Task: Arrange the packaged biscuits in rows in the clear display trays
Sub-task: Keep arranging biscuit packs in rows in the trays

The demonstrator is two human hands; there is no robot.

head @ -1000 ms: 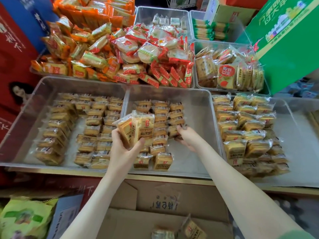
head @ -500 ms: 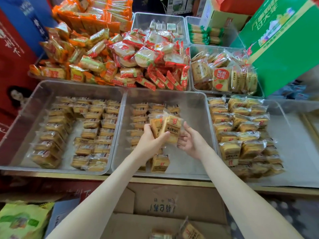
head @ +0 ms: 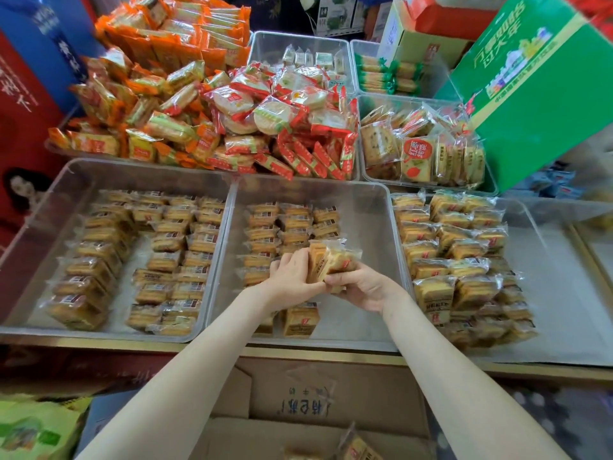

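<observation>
Over the middle clear tray [head: 374, 207], my left hand [head: 292, 280] and my right hand [head: 361, 287] meet around a small stack of yellow biscuit packets [head: 331, 260]. The left hand grips the stack from the left, and the right hand's fingers curl under and round it from the right. Rows of the same biscuit packets [head: 282, 224] fill the tray's left and middle columns, and one packet [head: 300, 322] stands near its front edge. The left tray [head: 66, 174] holds several rows of packets, and so does the right tray [head: 557, 293].
Behind the trays lie heaps of orange packets [head: 159, 104] and red round-biscuit packets [head: 282, 107], plus further clear bins [head: 428, 151]. A green carton [head: 537, 94] leans at the right. An open cardboard box [head: 298, 410] with loose packets sits below the counter edge.
My left hand carried the held packets to the right and lower over the middle tray. My right hand left the row it touched and closed round the stack.
</observation>
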